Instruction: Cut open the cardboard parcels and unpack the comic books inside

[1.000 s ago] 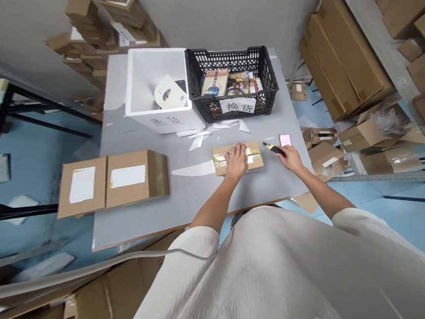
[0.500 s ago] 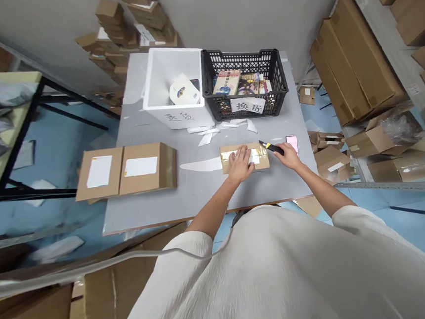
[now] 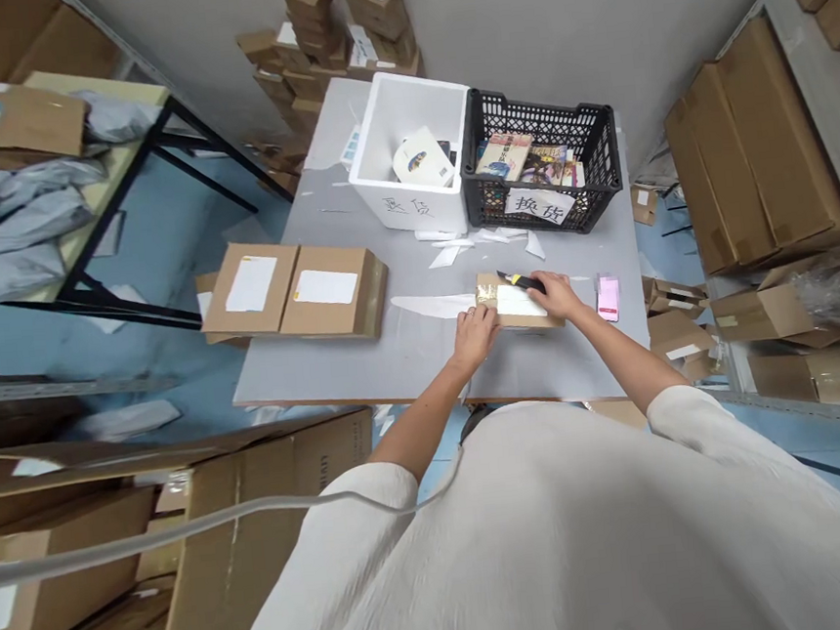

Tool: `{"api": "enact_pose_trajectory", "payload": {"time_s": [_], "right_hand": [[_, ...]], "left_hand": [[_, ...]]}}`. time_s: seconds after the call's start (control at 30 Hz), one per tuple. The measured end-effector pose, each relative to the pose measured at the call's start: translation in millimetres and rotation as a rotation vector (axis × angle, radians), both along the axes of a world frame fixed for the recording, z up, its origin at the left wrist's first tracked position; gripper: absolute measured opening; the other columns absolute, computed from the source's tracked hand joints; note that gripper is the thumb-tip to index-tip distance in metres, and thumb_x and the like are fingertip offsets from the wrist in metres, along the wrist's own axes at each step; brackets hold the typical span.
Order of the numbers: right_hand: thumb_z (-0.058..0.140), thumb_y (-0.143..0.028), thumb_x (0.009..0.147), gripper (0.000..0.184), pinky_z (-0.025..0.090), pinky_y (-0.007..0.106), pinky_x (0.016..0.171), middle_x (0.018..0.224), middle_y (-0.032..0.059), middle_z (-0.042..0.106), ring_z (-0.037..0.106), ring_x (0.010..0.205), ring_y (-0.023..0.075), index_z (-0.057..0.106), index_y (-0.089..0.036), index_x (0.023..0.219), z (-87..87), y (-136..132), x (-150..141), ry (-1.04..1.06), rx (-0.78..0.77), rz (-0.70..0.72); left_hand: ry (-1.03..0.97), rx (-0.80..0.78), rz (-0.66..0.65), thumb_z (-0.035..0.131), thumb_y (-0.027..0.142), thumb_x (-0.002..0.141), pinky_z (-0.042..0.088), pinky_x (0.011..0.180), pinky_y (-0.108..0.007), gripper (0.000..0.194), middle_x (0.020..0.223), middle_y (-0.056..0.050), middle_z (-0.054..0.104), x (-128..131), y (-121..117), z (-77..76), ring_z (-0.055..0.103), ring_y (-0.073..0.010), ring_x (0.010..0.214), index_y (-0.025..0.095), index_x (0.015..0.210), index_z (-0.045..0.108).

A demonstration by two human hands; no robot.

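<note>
A small cardboard box (image 3: 534, 321) with a white label and clear tape lies flat on the grey table (image 3: 308, 374). My left hand (image 3: 476, 336) grips its near left corner, fingers bent against the edge. My right hand (image 3: 557, 295) is closed round a black and yellow utility knife (image 3: 521, 280). The knife lies low over the box's top, its tip pointing left toward the taped end. Whether the blade touches the tape I cannot tell. A phone (image 3: 608, 299) with a pink screen rests to the right of my right hand.
Two labelled cartons (image 3: 328, 313) stand at the table's left. Behind the small box are paper scraps (image 3: 451, 253), a white foam bin (image 3: 418, 219) and a black crate (image 3: 594, 210) with books (image 3: 505, 156). Shelving with parcels (image 3: 52, 234) is on the left, and large cartons (image 3: 765, 147) on the right.
The view has turned left. My left hand has gone from the box's top to its left corner. The knife has moved from the box's right end to over its top.
</note>
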State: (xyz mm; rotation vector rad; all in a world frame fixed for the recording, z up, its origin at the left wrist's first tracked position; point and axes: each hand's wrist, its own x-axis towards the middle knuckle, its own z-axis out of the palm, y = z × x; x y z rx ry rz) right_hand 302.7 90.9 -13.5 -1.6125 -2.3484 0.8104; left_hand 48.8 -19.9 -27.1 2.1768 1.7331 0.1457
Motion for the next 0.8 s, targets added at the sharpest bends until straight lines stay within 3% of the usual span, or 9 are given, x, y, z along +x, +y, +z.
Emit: {"api": "enact_pose_trajectory", "payload": {"time_s": [0.17,0.23,0.4,0.6,0.8], "right_hand": [[0.056,-0.046,0.108,0.046,0.043,0.063,0.122,0.147,0.0213,0.077,0.065,0.14,0.0427,0.073,-0.018,0.14,-1.3,-11,13,0.001,0.022,-0.098],[0.054,-0.049,0.107,0.048,0.043,0.064,0.123,0.144,0.0215,0.078,0.066,0.136,0.0431,0.072,-0.018,0.139,-0.7,-17,22,0.006,0.016,-0.151],[0.051,-0.055,0.107,0.053,0.051,0.061,0.119,0.139,0.0194,0.08,0.072,0.129,0.0417,0.071,-0.019,0.141,-1.1,-42,47,0.046,-0.022,-0.309],[0.056,-0.06,0.105,0.051,0.062,0.054,0.103,0.132,0.0157,0.083,0.077,0.121,0.039,0.07,-0.024,0.139,-8.4,-69,59,0.158,-0.068,-0.493],[0.055,-0.066,0.106,0.05,0.064,0.048,0.101,0.123,0.0111,0.085,0.08,0.115,0.0322,0.068,-0.026,0.132,-12.7,-87,45,0.298,-0.154,-0.486]], "left_hand": [[0.013,-0.083,0.049,0.047,0.041,0.117,0.053,0.104,-0.048,0.035,0.109,-0.018,0.082,6,4,-7.4,0.079,-0.0358,0.105,0.018,0.132,0.069],[0.0,-0.09,0.065,0.045,0.039,0.118,0.055,0.1,-0.046,0.033,0.106,-0.016,0.084,9,7,-9.6,0.08,-0.035,0.103,0.019,0.13,0.068],[-0.123,-0.08,0.005,0.048,0.031,0.115,0.058,0.102,-0.043,0.027,0.125,-0.014,0.083,21,18,-9.7,0.08,-0.0327,0.115,0.023,0.136,0.064],[-0.247,-0.074,-0.027,0.05,0.031,0.112,0.06,0.107,-0.047,0.042,0.141,-0.016,0.076,34,34,-8.2,0.075,-0.0338,0.126,0.022,0.152,0.058],[-0.273,-0.078,-0.074,0.053,0.026,0.106,0.059,0.115,-0.047,0.055,0.159,-0.016,0.067,39,66,-7.8,0.07,-0.0341,0.137,0.021,0.161,0.054]]}}
